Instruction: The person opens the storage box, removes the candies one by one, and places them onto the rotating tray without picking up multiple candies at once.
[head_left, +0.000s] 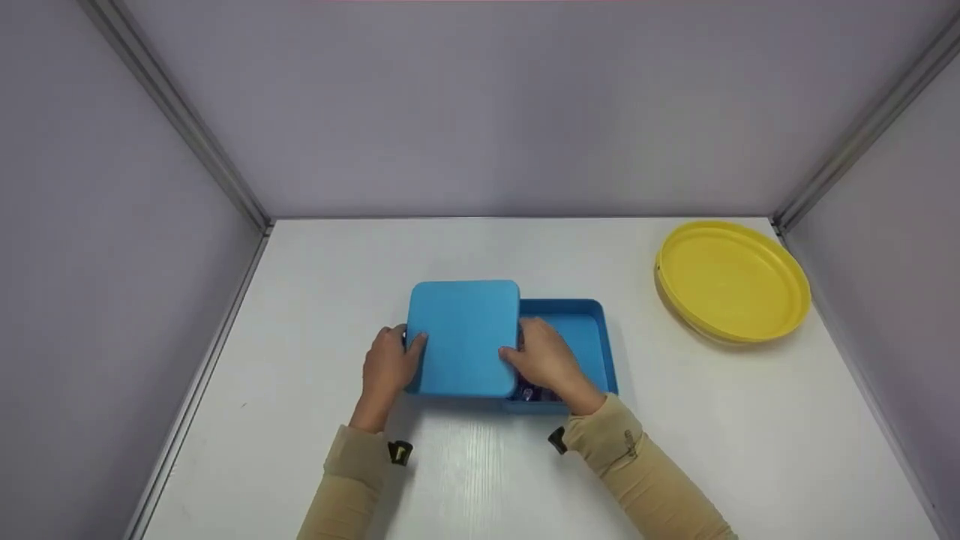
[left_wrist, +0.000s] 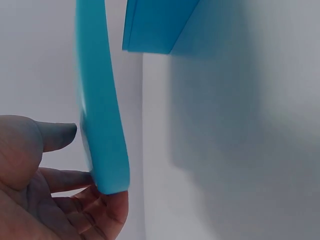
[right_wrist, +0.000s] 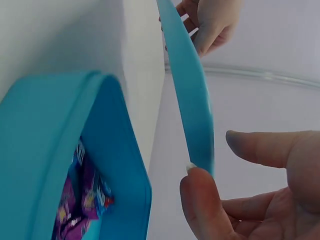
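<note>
A square blue lid (head_left: 465, 337) hangs just above an open blue box (head_left: 596, 337) and is shifted left, so the box's right part shows. My left hand (head_left: 405, 351) grips the lid's left edge, thumb on top and fingers underneath. My right hand (head_left: 519, 351) grips the lid's right edge, over the box. In the left wrist view the lid (left_wrist: 102, 130) is edge-on with my fingers (left_wrist: 95, 197) under it. The right wrist view shows the lid's edge (right_wrist: 192, 100) between thumb and finger, and purple wrapped packets (right_wrist: 82, 200) inside the box (right_wrist: 60, 145).
A round yellow plate (head_left: 731, 279) lies at the back right of the white table (head_left: 480, 465). Grey walls close off the left, back and right sides.
</note>
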